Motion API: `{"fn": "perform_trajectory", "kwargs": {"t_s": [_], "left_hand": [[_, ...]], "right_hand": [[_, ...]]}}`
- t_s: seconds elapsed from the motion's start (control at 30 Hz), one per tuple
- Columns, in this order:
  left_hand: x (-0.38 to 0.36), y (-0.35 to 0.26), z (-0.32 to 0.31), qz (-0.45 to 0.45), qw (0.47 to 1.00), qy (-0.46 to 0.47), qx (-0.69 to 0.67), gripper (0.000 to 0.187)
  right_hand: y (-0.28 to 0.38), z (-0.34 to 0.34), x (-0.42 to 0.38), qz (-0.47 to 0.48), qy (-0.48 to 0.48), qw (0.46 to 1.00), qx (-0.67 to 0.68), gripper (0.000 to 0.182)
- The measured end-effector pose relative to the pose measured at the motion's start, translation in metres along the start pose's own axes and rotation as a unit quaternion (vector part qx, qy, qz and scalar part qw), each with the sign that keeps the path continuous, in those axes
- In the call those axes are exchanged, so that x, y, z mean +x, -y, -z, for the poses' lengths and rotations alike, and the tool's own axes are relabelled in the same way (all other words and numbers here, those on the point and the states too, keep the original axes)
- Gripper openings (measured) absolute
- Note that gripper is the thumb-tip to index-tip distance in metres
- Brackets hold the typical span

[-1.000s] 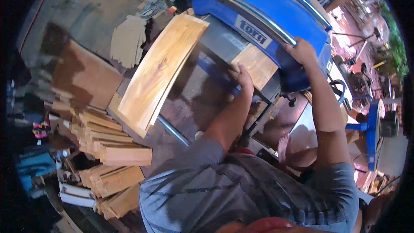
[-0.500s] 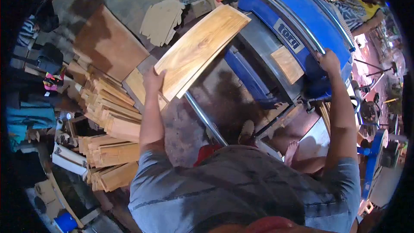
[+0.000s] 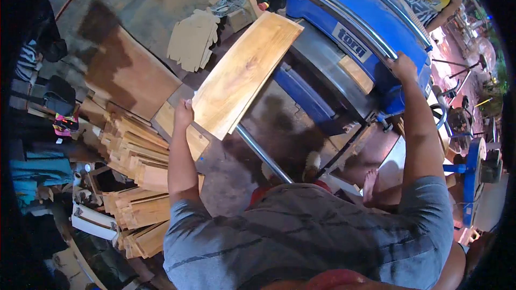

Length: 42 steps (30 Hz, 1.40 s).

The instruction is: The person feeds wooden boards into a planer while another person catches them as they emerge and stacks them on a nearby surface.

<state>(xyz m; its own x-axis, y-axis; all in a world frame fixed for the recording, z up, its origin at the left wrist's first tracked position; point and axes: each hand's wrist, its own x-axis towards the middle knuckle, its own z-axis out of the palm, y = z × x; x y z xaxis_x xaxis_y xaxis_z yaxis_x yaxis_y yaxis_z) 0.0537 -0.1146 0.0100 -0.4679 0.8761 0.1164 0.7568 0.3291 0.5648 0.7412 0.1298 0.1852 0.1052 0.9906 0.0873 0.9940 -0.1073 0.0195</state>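
Two light wooden boards point(image 3: 250, 70), one nearly on top of the other, slant from the blue planer-like machine point(image 3: 371, 16) towards me over a steel roller bar point(image 3: 263, 153). My left hand point(image 3: 184, 113) is closed right beside the boards' near left corner, thumb off the top face. Whether its curled fingers hold anything is hidden. On the right, my right hand point(image 3: 403, 67) is wrapped round the near end of the chrome rail point(image 3: 355, 20) along the machine's top. A small wood piece point(image 3: 357, 74) rests against the machine's front, below its label.
Fanned stacks of wooden boards point(image 3: 140, 156) stand to my left. Behind them lies a large brown sheet point(image 3: 134, 70), with cut cardboard-coloured pieces point(image 3: 192, 40) beyond. Another person point(image 3: 430, 0) is behind the machine. A blue-framed wheel point(image 3: 473, 182) stands at right.
My left thumb has come off the boards' top face, and the hand is now beside their corner. My right hand stays on the rail. The view has shifted slightly.
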Motion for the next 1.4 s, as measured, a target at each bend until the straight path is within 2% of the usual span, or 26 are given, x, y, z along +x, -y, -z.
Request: {"fn": "perform_trajectory", "kwargs": {"t_s": [0.03, 0.07, 0.13, 0.17, 0.2, 0.27, 0.3, 0.37, 0.4, 0.47, 0.5, 0.6, 0.63, 0.87, 0.93, 1.0, 1.07, 1.13, 1.17, 1.27, 1.33, 1.37, 1.4], "left_hand": [[0.004, 0.011, -0.002, 0.023, 0.999, 0.044, -0.013, 0.03], [0.003, 0.008, 0.002, 0.021, 0.999, 0.045, -0.011, 0.03], [0.004, -0.003, 0.005, 0.016, 0.995, 0.075, 0.064, 0.039], [0.01, -0.018, 0.011, 0.053, 0.987, 0.102, 0.111, 0.047], [0.019, -0.024, 0.004, 0.045, 0.987, 0.105, 0.113, 0.047], [0.04, -0.034, -0.019, -0.051, 0.992, -0.06, 0.094, 0.053], [0.058, -0.042, -0.032, -0.061, 0.993, -0.056, 0.089, 0.053], [0.095, -0.061, -0.057, 0.003, 0.98, 0.198, 0.018, 0.066], [0.108, -0.069, -0.068, -0.01, 0.98, 0.2, 0.016, 0.066], [0.134, -0.086, -0.095, 0.051, 0.966, 0.236, 0.098, 0.075], [0.145, -0.09, -0.102, 0.057, 0.958, 0.274, 0.058, 0.08], [0.152, -0.122, -0.102, 0.001, 0.958, 0.285, 0.023, 0.082], [0.15, -0.139, -0.099, -0.019, 0.968, 0.249, 0.038, 0.081], [0.178, -0.14, -0.127, -0.05, 0.953, 0.294, -0.048, 0.076], [0.179, -0.14, -0.131, -0.061, 0.951, 0.302, -0.037, 0.071], [0.171, -0.155, -0.115, -0.014, 0.938, 0.34, -0.059, 0.066], [0.16, -0.17, -0.104, -0.013, 0.935, 0.348, -0.068, 0.06], [0.155, -0.162, -0.11, 0.026, 0.913, 0.362, -0.187, 0.056], [0.151, -0.159, -0.114, 0.026, 0.913, 0.362, -0.184, 0.056], [0.131, -0.168, -0.12, -0.012, 0.92, 0.347, -0.183, 0.052], [0.101, -0.193, -0.09, -0.062, 0.913, 0.382, -0.13, 0.049], [0.079, -0.209, -0.077, -0.061, 0.903, 0.396, -0.153, 0.047], [0.061, -0.211, -0.079, -0.127, 0.891, 0.382, -0.212, 0.048]], "right_hand": [[0.0, 0.001, -0.001, 0.003, 0.006, 1.0, -0.015, 0.048], [0.001, 0.003, -0.002, 0.005, 0.012, 0.999, -0.031, 0.047], [0.003, 0.004, -0.002, -0.004, 0.019, 1.0, -0.022, 0.046], [0.003, 0.004, -0.002, -0.012, 0.026, 0.999, -0.016, 0.046], [0.001, 0.002, 0.0, -0.021, 0.027, 0.999, -0.014, 0.046], [-0.005, -0.006, 0.003, 0.015, -0.007, 1.0, -0.026, 0.046], [-0.007, -0.005, 0.003, 0.004, -0.009, 1.0, -0.028, 0.046], [-0.005, -0.003, 0.002, 0.014, 0.001, 1.0, -0.009, 0.046], [-0.006, -0.006, 0.001, 0.003, -0.005, 1.0, -0.009, 0.046], [-0.008, -0.008, 0.003, 0.004, -0.009, 1.0, -0.012, 0.047], [-0.001, 0.002, -0.001, -0.002, 0.014, 1.0, -0.021, 0.047], [0.002, 0.006, 0.0, -0.016, 0.021, 0.999, -0.024, 0.045], [0.001, 0.004, 0.0, -0.018, 0.022, 0.999, -0.014, 0.043], [0.003, 0.006, -0.002, -0.024, 0.023, 0.999, -0.018, 0.043], [0.001, 0.004, 0.002, -0.026, 0.037, 0.999, -0.016, 0.042], [0.0, 0.004, 0.002, -0.029, 0.038, 0.999, -0.016, 0.042], [0.0, 0.004, 0.003, -0.03, 0.038, 0.999, -0.01, 0.042], [0.002, 0.006, 0.002, -0.031, 0.036, 0.999, -0.013, 0.042], [0.003, 0.004, 0.003, -0.031, 0.037, 0.999, -0.011, 0.042], [-0.002, 0.004, 0.004, -0.035, 0.039, 0.999, -0.011, 0.041], [-0.001, 0.005, 0.004, -0.025, 0.043, 0.999, 0.001, 0.041], [-0.002, 0.001, 0.005, -0.023, 0.046, 0.999, 0.004, 0.041], [-0.006, -0.003, 0.008, -0.017, 0.031, 0.999, 0.003, 0.041]]}}
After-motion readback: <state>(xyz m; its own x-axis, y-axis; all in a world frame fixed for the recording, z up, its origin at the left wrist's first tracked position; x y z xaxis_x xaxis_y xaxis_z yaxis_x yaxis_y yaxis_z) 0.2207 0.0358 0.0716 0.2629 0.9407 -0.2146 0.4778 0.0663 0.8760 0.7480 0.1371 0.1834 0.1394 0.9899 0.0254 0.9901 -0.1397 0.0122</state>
